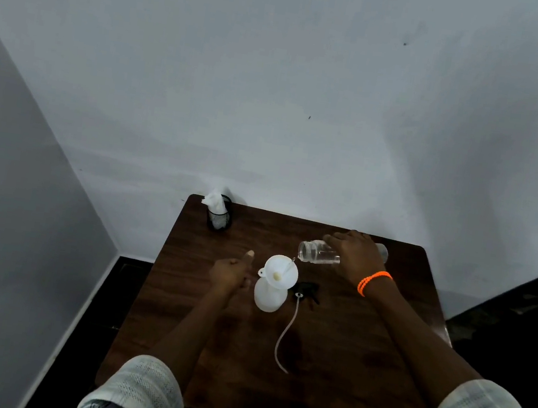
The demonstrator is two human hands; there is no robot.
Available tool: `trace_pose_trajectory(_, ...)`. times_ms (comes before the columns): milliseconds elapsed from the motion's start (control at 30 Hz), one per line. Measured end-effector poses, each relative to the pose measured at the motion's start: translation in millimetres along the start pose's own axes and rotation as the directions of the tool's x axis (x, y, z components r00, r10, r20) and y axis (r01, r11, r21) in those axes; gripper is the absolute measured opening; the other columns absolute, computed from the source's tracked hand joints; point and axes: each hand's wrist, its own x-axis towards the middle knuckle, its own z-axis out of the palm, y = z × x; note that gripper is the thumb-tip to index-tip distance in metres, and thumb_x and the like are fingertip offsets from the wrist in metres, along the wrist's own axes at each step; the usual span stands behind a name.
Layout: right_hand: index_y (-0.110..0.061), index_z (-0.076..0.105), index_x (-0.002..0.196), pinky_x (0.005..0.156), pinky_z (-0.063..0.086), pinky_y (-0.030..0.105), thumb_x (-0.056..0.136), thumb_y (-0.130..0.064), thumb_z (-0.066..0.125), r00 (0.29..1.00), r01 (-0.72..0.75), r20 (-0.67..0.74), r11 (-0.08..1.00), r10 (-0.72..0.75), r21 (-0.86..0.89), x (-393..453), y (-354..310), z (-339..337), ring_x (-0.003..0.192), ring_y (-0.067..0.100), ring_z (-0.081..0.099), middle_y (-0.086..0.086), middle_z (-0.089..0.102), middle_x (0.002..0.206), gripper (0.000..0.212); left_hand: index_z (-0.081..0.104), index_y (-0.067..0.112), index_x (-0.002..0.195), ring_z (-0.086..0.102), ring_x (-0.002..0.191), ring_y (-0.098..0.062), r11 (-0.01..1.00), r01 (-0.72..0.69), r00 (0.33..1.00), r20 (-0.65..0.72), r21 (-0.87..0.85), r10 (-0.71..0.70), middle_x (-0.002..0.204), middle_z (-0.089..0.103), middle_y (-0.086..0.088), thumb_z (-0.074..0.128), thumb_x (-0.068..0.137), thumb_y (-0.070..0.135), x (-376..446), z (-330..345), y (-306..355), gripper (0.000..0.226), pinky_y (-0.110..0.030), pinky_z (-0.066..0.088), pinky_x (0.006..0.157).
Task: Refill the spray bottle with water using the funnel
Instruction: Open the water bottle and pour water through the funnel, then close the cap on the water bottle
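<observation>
A white spray bottle (269, 296) stands upright on the dark wooden table (341, 369) with a white funnel (281, 269) seated in its neck. My right hand (355, 255) grips a clear water bottle (318, 252), tipped on its side with its mouth just over the funnel's right rim; a thin stream falls into the funnel. My left hand (230, 272) hovers just left of the spray bottle, thumb up, fingers loosely curled, holding nothing. The black spray head (306, 290) with its long dip tube (285, 337) lies on the table to the right of the bottle.
A black mesh cup (220, 214) stuffed with white tissue stands at the table's far left corner. A grey wall runs right behind the table. Dark floor lies to the left and right of the table.
</observation>
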Motion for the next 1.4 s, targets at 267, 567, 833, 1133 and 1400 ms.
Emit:
trace_pose_trajectory(267,-0.025,0.058,0.137,0.087,0.049,0.037,0.078,-0.031,0.075,0.994,-0.064,-0.07,0.969,0.083,0.238,-4,-8,14,0.109,0.03,0.062,0.0,0.068,0.128,0.062,0.06,0.005,0.1,0.062,0.079,-0.028,0.794,0.241,0.97,0.176,-0.558,-0.171,0.096,0.057,-0.019,0.065,0.094,0.024,-6,-12,28,0.02,-0.05,0.061,0.084)
trace_pose_trajectory(567,-0.021,0.072,0.095,0.066,0.048,0.027,0.06,-0.033,0.092,0.934,-0.123,-0.135,0.655,0.329,0.746,4,-14,-3,0.077,0.016,0.069,-0.004,0.074,0.082,0.042,0.063,0.01,0.1,0.058,0.074,-0.017,0.892,0.019,0.979,0.192,-0.452,0.076,0.088,0.06,-0.008,0.062,0.098,0.019,-21,9,108,0.01,-0.033,0.053,0.07)
trace_pose_trajectory(833,-0.026,0.078,0.086,0.08,0.061,0.035,0.058,-0.014,0.096,0.937,-0.022,-0.07,0.259,0.342,0.966,10,-39,-29,0.082,0.013,0.076,-0.005,0.079,0.085,0.035,0.069,0.021,0.128,0.069,0.102,-0.008,0.786,-0.534,0.769,0.207,-0.311,0.605,0.121,0.072,-0.003,0.086,0.08,0.021,-44,28,172,0.052,-0.024,0.056,0.092)
trace_pose_trajectory(1133,-0.018,0.079,0.091,0.081,0.062,0.04,0.056,-0.021,0.096,0.944,-0.023,-0.061,0.25,0.324,0.968,13,-49,-36,0.082,0.014,0.076,-0.004,0.079,0.086,0.039,0.075,0.016,0.109,0.072,0.091,-0.008,0.732,-0.65,0.703,0.203,-0.204,0.682,0.107,0.076,0.0,0.095,0.065,0.018,-46,18,182,0.048,-0.028,0.06,0.085)
trace_pose_trajectory(1400,-0.014,0.078,0.086,0.08,0.062,0.041,0.055,-0.022,0.095,0.94,-0.022,-0.056,0.225,0.336,0.974,16,-54,-41,0.081,0.018,0.076,0.001,0.079,0.084,0.037,0.078,0.018,0.1,0.071,0.101,-0.015,0.705,-0.67,0.634,0.315,-0.233,0.707,0.107,0.077,-0.005,0.09,0.069,0.002,-50,12,179,0.037,-0.039,0.058,0.095)
